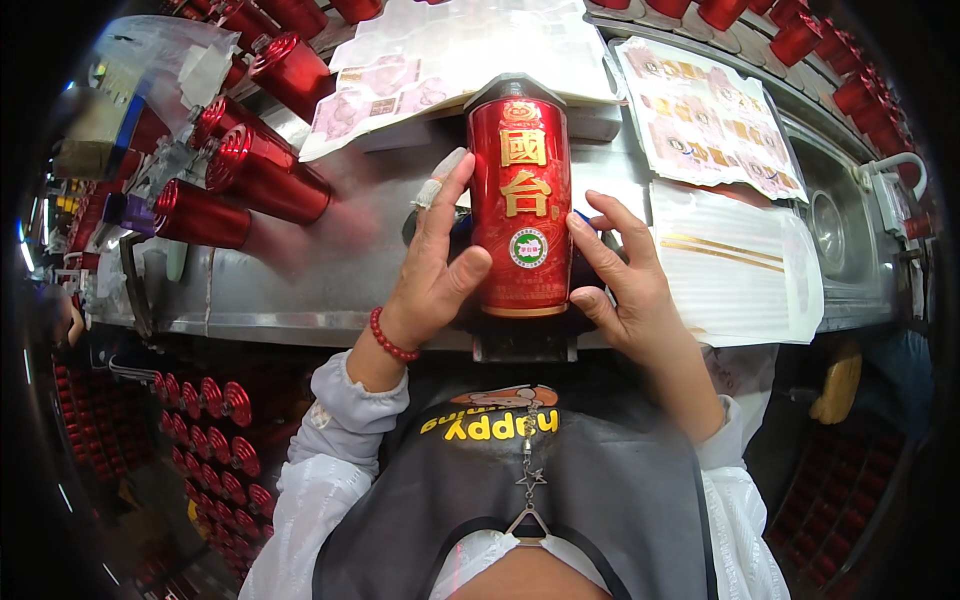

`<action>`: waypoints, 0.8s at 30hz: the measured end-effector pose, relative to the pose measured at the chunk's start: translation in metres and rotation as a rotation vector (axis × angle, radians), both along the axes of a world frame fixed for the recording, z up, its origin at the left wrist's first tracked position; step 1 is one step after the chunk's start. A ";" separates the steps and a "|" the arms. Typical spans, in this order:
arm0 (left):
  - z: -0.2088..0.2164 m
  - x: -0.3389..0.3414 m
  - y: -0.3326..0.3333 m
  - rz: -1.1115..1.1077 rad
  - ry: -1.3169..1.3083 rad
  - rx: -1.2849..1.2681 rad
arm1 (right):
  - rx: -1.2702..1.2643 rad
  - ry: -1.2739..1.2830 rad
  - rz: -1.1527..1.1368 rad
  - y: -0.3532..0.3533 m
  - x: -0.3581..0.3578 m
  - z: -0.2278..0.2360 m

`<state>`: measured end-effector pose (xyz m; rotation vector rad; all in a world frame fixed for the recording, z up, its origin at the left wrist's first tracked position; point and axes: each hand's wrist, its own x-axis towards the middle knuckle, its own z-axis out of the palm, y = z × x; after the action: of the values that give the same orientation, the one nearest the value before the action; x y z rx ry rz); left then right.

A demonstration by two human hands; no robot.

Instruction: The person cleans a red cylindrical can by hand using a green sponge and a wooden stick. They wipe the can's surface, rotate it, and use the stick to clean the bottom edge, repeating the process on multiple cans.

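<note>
A glossy red bottle (520, 205) with gold characters and a round green-and-white emblem lies lengthwise before me, its dark-capped end pointing away. Beneath its near end shows a dark holder (525, 346). My left hand (430, 245) is along the bottle's left side, fingers stretched and thumb apart; a white wrap covers one fingertip, which is at the bottle's edge. On the other side, my right hand (632, 285) has its fingers spread, with the index fingertip and thumb against the bottle's right edge. Neither hand is wrapped round it.
Printed label sheets (390, 85) lie at the far side, with another sheet (700, 115) at right above a mostly white sheet (735, 255) with gold strips. Several red bottles (270, 175) lie on the metal table at left. A metal basin (830, 230) is at far right.
</note>
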<state>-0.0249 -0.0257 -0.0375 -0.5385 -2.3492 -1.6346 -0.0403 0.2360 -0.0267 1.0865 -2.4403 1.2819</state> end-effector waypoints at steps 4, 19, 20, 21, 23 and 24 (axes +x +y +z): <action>-0.008 -0.002 0.002 -0.012 -0.066 0.125 | 0.015 -0.007 0.000 0.002 0.001 -0.003; -0.002 0.006 0.002 0.119 0.232 -0.137 | -0.007 -0.009 0.006 -0.001 0.005 0.012; 0.005 0.009 -0.002 0.127 0.373 -0.323 | -0.007 0.016 -0.022 0.002 0.003 0.017; 0.019 0.012 0.002 0.087 0.419 -0.426 | -0.008 0.028 -0.055 0.005 0.000 0.018; 0.037 0.015 0.008 0.033 0.458 -0.648 | -0.010 0.086 -0.080 0.011 -0.012 0.026; 0.043 0.011 0.008 -0.002 0.500 -0.726 | -0.051 0.120 -0.085 0.014 -0.020 0.029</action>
<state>-0.0138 -0.0181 0.0054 -0.9397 -2.4530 -0.4895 -0.0601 0.2496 0.0026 1.0048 -2.3267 1.2103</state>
